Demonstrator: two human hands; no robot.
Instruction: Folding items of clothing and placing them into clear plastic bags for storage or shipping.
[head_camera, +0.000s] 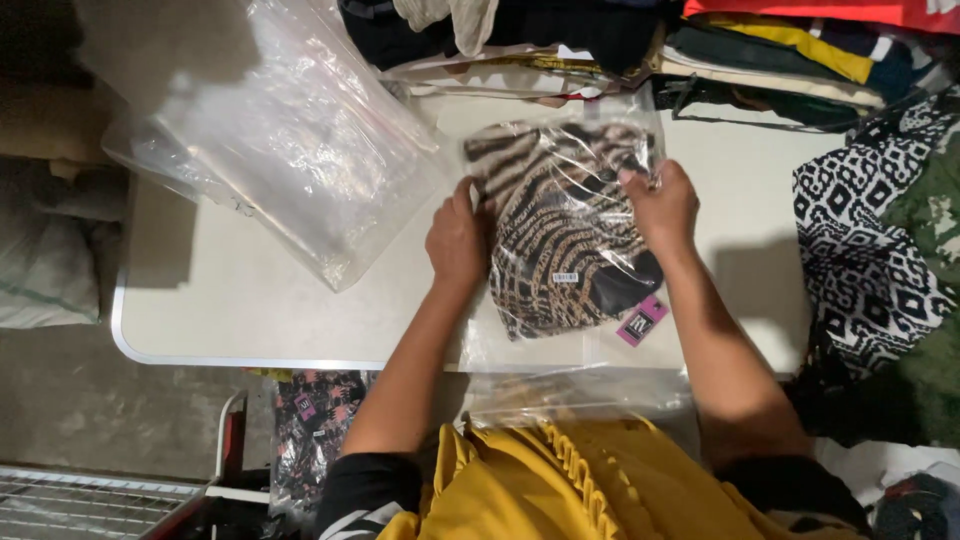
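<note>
Folded zebra-print garment (560, 235) in clear bag (520, 345), long axis away from the body, left hand (457, 240) flat, right hand (662, 205) apparently pinching.

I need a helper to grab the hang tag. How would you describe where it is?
On the white table, find the striped garment in the clear bag between both hands. The pink tag lies at its lower right corner, the only pink thing there.
</note>
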